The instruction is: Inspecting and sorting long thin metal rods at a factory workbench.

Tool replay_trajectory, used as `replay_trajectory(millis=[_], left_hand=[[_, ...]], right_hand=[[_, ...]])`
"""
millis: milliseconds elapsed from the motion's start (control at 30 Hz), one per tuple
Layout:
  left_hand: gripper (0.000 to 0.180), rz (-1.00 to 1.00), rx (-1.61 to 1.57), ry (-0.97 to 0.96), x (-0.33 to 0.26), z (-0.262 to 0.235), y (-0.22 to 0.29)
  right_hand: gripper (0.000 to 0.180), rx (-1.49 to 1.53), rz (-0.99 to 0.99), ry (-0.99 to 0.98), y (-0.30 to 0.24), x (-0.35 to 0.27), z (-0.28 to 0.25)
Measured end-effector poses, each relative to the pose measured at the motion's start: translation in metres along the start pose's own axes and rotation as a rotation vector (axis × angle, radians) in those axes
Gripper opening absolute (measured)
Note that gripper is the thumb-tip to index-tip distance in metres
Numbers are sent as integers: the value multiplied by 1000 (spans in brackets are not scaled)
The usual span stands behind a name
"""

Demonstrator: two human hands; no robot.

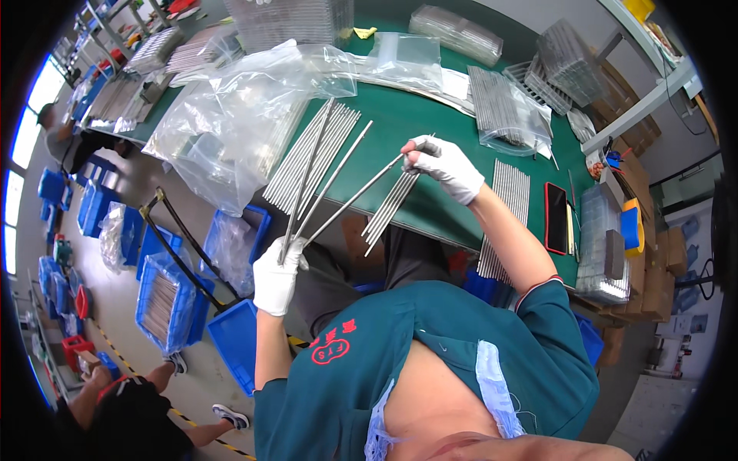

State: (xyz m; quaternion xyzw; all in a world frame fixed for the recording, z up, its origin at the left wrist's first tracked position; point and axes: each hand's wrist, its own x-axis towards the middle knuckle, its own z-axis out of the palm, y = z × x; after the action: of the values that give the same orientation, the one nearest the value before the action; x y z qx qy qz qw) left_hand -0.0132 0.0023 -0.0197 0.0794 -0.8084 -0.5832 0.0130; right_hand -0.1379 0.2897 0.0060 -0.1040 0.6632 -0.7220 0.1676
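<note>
My left hand (277, 283), in a white fingertip-free glove, is closed around the lower ends of three thin metal rods (335, 175), which fan out upward. My right hand (444, 167), gloved the same way, pinches the upper end of the rightmost metal rod (355, 197). That rod slants between both hands. Behind the fan, a row of rods (311, 157) lies side by side on the green table (384, 107). A smaller group of rods (390, 211) rests at the table's near edge, below my right hand. The left fingertips are partly hidden.
Clear plastic bags (231, 115) cover the table's left part. More rods (507, 192) lie right, beside a red-edged phone (555, 217) and clear plastic trays (600, 246). Bagged rods (503, 107) lie behind. Blue crates (165, 300) and a cart handle (184, 238) stand left; other people are there.
</note>
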Motion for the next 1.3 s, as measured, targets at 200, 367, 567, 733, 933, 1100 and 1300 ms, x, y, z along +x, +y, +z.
replay_trajectory(millis=[200, 367, 567, 733, 933, 1100, 1300], left_hand=[[18, 25, -2, 21, -11, -8, 13], [17, 84, 47, -28, -10, -9, 16], [16, 97, 98, -37, -12, -14, 23], [16, 55, 78, -111, -8, -13, 25], [15, -16, 0, -188, -9, -17, 29], [15, -27, -21, -304, -13, -18, 31], [16, -38, -51, -358, -12, -17, 31]], right_hand=[[30, 82, 0, -99, -31, -29, 4], [27, -18, 6, -32, -43, -39, 9], [15, -375, -82, -23, -55, -44, 11], [16, -721, -210, -144, -58, -49, 13], [20, -314, -124, 116, -69, -46, -9], [21, -237, -116, 59, -71, -43, 2], [18, -317, -134, -52, -74, -43, 4]])
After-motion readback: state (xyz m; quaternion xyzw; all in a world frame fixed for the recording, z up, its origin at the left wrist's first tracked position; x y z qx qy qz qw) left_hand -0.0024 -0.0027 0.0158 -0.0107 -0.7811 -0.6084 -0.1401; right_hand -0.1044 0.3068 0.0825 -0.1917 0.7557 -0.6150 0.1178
